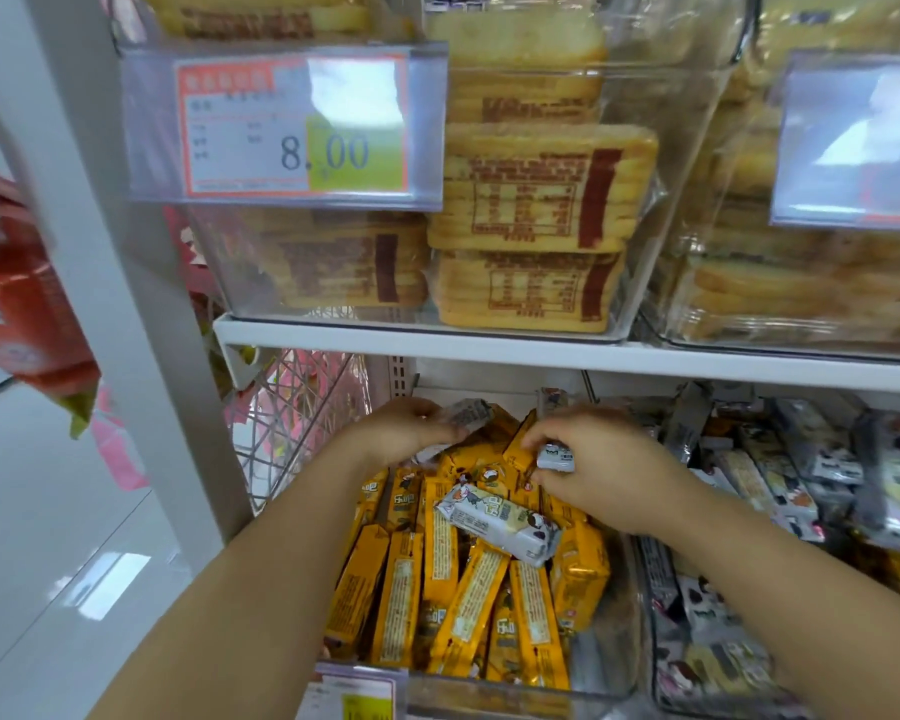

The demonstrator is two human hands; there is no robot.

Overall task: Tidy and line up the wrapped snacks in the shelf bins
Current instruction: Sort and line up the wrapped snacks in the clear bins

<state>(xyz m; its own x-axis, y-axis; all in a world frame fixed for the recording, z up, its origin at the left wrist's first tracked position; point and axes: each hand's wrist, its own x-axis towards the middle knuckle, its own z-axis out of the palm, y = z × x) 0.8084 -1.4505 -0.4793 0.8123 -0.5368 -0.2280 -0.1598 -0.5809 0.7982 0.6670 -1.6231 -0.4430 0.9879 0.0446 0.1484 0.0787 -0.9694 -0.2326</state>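
Pinched between thumb and fingertips of the right hand point(609, 475): a small white snack point(556, 456), near the back of the clear bin point(515, 691). Curled in the left hand point(406, 433), a crinkly grey wrapped snack point(470, 415). Below, glossy yellow bars point(440, 574) packed on end, one white bar point(497, 522) slanted across them. Close overhead, the white shelf point(489, 345); touching on the right, a crowded neighbouring bin point(648, 579).

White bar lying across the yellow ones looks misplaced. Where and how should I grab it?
Pinch the white bar mid-length across its narrow width, coming from above: it lies slanted on top of the yellow bars, both long edges exposed.
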